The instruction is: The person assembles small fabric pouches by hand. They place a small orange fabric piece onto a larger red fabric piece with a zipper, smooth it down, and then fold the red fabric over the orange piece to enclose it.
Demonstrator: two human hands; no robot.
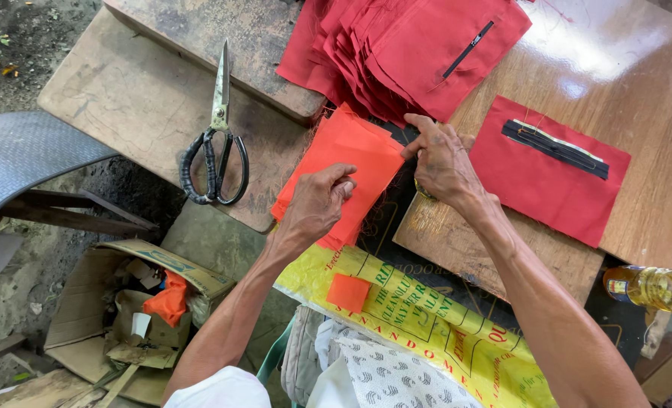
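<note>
A stack of orange fabric pieces (pixel 347 155) lies at the edge of the wooden boards. My left hand (pixel 317 202) presses down on its lower part, fingers curled over the cloth. My right hand (pixel 440 159) pinches the stack's upper right corner with thumb and forefinger. Just beyond lies a fanned pile of red fabric pieces (pixel 396 53), the top one with a black zipper. To the right rests a single red piece (pixel 555 185) with black zippers laid on it. A small orange square (pixel 349 292) sits on the yellow sack on my lap.
Large black-handled scissors (pixel 216 143) lie on a worn wooden board (pixel 136 106) to the left. A torn cardboard box (pixel 136 302) of scraps sits on the ground below. A bottle of yellow liquid (pixel 650 287) lies at the right edge. Yellow printed sack (pixel 427 325) covers my lap.
</note>
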